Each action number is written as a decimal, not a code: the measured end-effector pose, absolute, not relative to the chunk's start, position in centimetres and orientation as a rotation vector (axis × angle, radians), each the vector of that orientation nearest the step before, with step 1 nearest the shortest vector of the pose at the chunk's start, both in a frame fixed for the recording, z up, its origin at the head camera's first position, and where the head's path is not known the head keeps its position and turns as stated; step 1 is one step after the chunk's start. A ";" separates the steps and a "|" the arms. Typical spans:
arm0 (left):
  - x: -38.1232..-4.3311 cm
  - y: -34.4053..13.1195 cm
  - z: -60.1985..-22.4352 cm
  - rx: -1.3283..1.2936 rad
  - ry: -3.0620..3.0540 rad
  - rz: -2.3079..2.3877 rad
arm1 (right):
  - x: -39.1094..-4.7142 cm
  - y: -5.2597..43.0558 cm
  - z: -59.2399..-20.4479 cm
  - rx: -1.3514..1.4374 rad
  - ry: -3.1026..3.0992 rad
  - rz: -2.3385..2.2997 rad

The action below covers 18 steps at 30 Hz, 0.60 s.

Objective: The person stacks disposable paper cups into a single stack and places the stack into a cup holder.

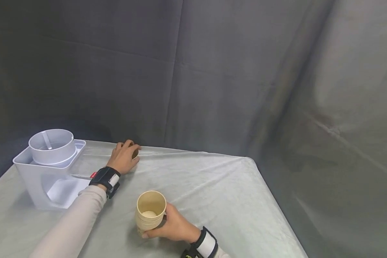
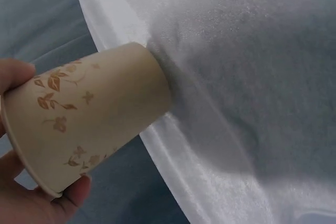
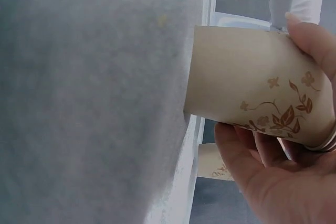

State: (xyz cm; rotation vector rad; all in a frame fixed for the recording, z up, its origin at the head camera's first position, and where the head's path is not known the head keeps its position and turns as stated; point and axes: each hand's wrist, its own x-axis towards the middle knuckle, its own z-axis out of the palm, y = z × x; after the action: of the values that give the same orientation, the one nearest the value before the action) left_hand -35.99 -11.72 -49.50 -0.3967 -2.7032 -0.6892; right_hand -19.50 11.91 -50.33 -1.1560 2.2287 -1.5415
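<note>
My left hand (image 1: 124,157) grips a single paper cup (image 2: 105,98) by its rim near the table's back edge. That cup is pale cream with brown leaf and flower prints, and in the head view the fingers mostly cover it. Nearer to me, my right hand (image 1: 177,225) holds a stack of nested paper cups (image 1: 148,223) from its right side, mouth upward. Several rims show one below another. In the right wrist view, thumb and fingers wrap round the printed outermost cup (image 3: 252,77), whose base is right at the table surface.
A white plastic stand (image 1: 30,182) with a cut-out front is at the left, beside my left forearm. A round white tub (image 1: 53,156) with a bar inside sits in its top. Pale cloth (image 1: 225,193) covers the table, and grey curtains (image 1: 213,89) hang behind and to the right.
</note>
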 end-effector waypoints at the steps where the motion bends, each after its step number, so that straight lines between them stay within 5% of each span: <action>1: -35.9 -11.8 -49.4 -0.399 -2.689 -0.692 | -19.7 12.0 -50.7 -1.159 2.231 -1.544; 8: -34.0 -11.8 -48.7 -0.370 -2.589 -0.721 | -21.1 11.9 -52.6 -1.170 2.241 -1.516; 18: -30.3 -11.0 -46.4 -0.389 -2.407 -0.741 | -20.3 11.8 -50.3 -1.175 2.207 -1.545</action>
State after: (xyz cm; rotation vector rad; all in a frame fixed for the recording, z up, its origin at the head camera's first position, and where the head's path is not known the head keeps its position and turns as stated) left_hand -30.34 -11.03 -46.41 -0.3886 -2.4075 -0.7406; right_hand -20.29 11.79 -50.25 -1.1751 2.2067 -1.5445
